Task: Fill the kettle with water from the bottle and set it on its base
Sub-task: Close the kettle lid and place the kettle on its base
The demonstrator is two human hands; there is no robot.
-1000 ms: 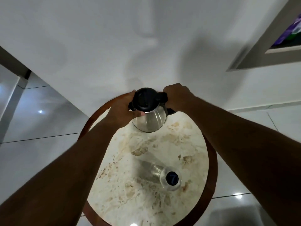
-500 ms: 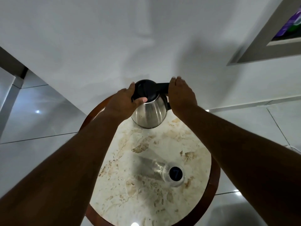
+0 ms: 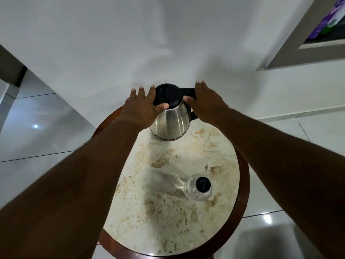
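Observation:
A stainless steel kettle [image 3: 170, 122] with a black lid and black handle stands at the far edge of the round marble table [image 3: 168, 221]. My left hand [image 3: 142, 109] is at its left side with fingers spread apart, and only the thumb touches the lid's rim. My right hand [image 3: 205, 103] lies flat over the handle with straight fingers, its thumb near the lid. What lies under the kettle is hidden apart from a dark lower rim. A clear plastic bottle [image 3: 186, 186] with a dark cap stands upright near the table's right front, apart from both hands.
The table has a brown wooden rim [image 3: 244, 184] and stands against a white wall [image 3: 168, 43]. Glossy grey floor tiles [image 3: 37, 137] surround it. A framed picture [image 3: 317, 34] hangs at the upper right.
Both hands have gone from gripping the kettle to open, with fingers straightened and spread. The kettle has stayed at the table's far edge.

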